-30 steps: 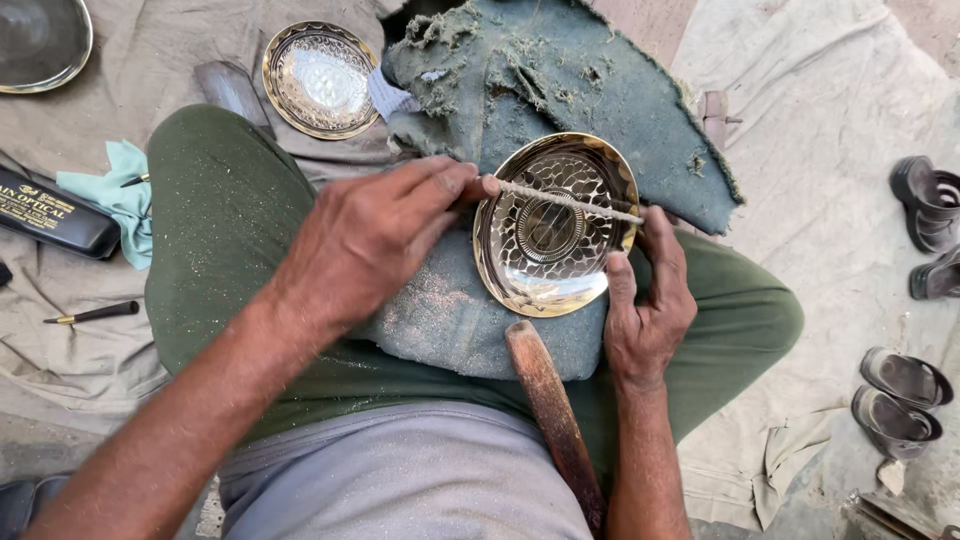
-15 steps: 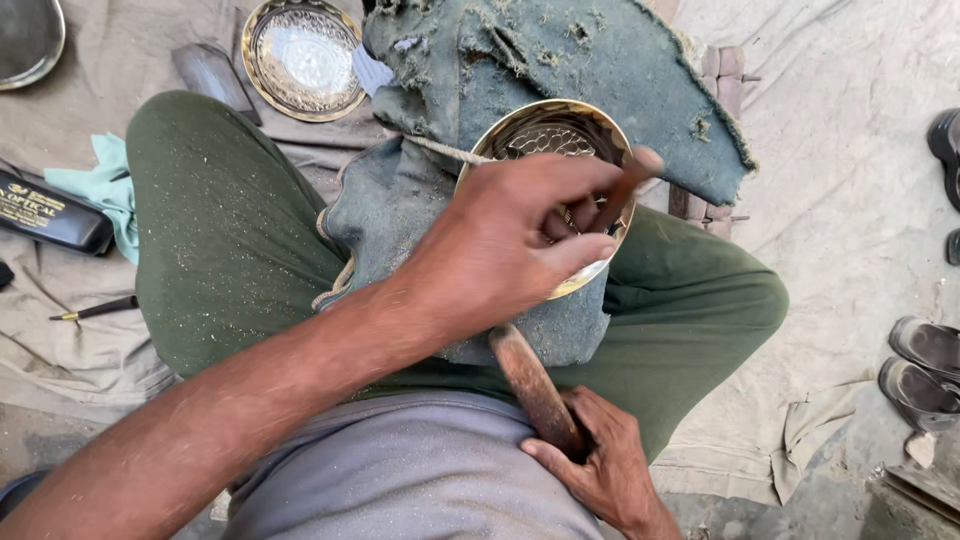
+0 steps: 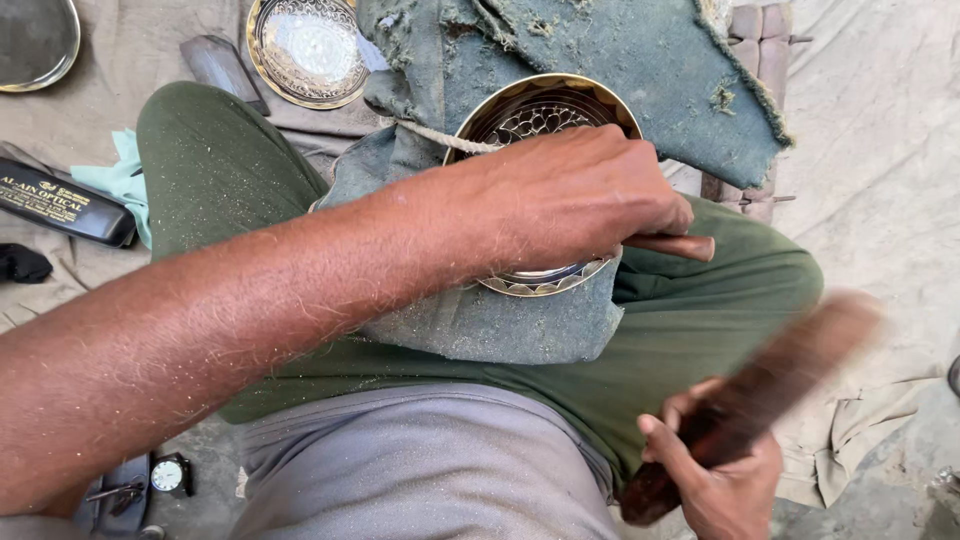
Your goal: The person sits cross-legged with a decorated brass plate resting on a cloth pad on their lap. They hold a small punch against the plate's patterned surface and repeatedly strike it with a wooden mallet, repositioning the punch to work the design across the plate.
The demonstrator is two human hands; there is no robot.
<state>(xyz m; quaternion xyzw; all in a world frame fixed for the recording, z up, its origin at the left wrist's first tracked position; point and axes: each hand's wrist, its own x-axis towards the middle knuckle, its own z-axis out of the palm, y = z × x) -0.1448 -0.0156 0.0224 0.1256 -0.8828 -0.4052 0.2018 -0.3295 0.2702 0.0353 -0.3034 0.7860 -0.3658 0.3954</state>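
A round brass plate (image 3: 540,105) with an engraved, pierced pattern lies on a worn green cloth (image 3: 480,320) over my lap. My left hand (image 3: 580,195) rests on the plate, closed around a thin metal tool. The tool's wooden handle (image 3: 685,245) sticks out to the right and its thin shaft (image 3: 435,137) points left. My right hand (image 3: 715,470), at the lower right, grips a dark wooden stick (image 3: 780,390) that is raised off my leg and blurred by motion.
A second engraved brass plate (image 3: 305,50) lies on the ground sheet beyond my left knee, and a plain metal dish (image 3: 35,40) sits at the top left. A black case (image 3: 60,205), a turquoise rag (image 3: 120,175) and a wristwatch (image 3: 170,475) lie at the left.
My left hand has moved across onto the plate with the tool. My right hand let go of the plate's rim, took the wooden stick from my lap and swung it up to the right.
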